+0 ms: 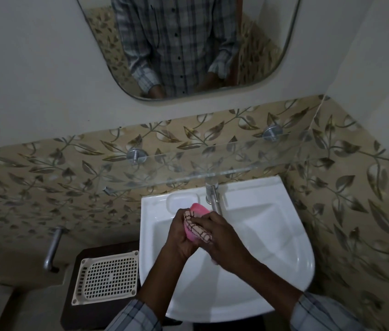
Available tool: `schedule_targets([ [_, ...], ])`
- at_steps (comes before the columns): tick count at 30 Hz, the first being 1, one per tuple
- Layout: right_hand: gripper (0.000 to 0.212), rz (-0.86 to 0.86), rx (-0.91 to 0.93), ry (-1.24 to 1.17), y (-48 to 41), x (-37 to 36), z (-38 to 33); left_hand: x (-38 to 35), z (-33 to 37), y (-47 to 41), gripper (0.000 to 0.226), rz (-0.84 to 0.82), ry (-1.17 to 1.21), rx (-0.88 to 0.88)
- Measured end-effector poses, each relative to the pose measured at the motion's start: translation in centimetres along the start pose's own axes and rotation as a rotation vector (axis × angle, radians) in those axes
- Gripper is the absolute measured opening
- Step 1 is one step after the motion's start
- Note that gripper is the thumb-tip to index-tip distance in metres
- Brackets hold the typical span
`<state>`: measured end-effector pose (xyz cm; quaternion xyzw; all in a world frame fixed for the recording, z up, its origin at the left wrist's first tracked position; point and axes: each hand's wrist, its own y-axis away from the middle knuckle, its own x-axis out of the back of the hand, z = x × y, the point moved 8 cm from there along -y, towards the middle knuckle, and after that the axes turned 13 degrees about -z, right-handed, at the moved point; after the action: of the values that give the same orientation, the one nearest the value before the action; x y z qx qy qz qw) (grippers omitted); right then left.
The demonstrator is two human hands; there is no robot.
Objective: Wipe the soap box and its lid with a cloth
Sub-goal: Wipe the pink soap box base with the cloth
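Above the white washbasin (272,235), just short of the tap (213,199): pink soap box piece (199,209), box or lid impossible to tell, held in the curled grip of the left hand (180,235). Right hand (224,240) closed round a checked cloth (198,229), pressing it against the pink plastic. Hands touching, well up off the basin floor. Behind: moulded soap recess (181,201), glass shelf (188,168), leaf-patterned tiles (45,182), mirror (188,44). Left of the basin: cream perforated tray (107,278) on a dark stool (76,311).
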<state>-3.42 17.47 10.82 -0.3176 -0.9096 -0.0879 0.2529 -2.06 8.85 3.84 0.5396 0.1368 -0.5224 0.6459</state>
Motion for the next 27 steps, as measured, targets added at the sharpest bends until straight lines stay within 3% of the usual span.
schedule_targets([
  [3, 0.033, 0.071, -0.041, -0.208, -0.3, 2.0, 0.7, -0.3, -0.1, -0.1, 0.015, 0.019, 0.038, -0.006],
  [5, 0.036, 0.044, 0.079, -0.113, -0.1, 1.8, -0.6, 0.1, 0.3, -0.7, 0.027, 0.032, 0.076, -0.006],
  [7, 0.048, -0.100, 0.209, 0.078, 0.9, -0.1, -1.2, 0.4, 0.4, -0.8, 0.036, 0.054, 0.061, 0.046],
  [9, 0.059, -0.219, 0.299, 0.204, 2.5, 0.0, -0.5, 0.8, 0.3, -0.4, 0.032, 0.086, 0.064, 0.097],
  [12, 0.050, -0.242, 0.293, 0.250, 3.3, 3.0, 1.2, 1.2, 0.5, 0.1, 0.021, 0.111, 0.053, 0.110],
  [16, 0.049, -0.152, 0.380, 0.220, 1.5, 2.7, -1.9, 0.7, -0.3, -0.3, 0.036, 0.067, 0.017, 0.135],
  [18, 0.055, -0.214, 0.468, 0.306, 1.8, 0.5, -2.6, 1.4, -0.2, -0.6, 0.041, 0.084, -0.035, 0.119],
  [21, 0.040, -0.305, 0.469, 0.213, 3.8, 0.6, -0.6, 1.5, -0.8, -0.2, 0.038, 0.050, -0.068, 0.172],
  [22, 0.038, -0.290, 0.394, 0.079, 3.8, 1.5, 0.1, 1.5, -0.9, -0.2, 0.038, 0.016, -0.055, 0.157],
  [24, 0.044, -0.063, 0.166, -0.233, 3.0, 5.0, 1.9, 1.5, -1.1, -0.2, 0.040, -0.071, -0.051, 0.135],
  [25, 0.050, 0.069, 0.094, -0.278, 2.6, 6.6, 2.5, 1.4, -1.4, -0.1, 0.043, -0.116, -0.053, 0.152],
  [27, 0.060, 0.180, 0.132, -0.111, 1.6, 7.5, 1.3, 1.0, -1.7, 0.1, 0.049, -0.166, -0.051, 0.172],
])
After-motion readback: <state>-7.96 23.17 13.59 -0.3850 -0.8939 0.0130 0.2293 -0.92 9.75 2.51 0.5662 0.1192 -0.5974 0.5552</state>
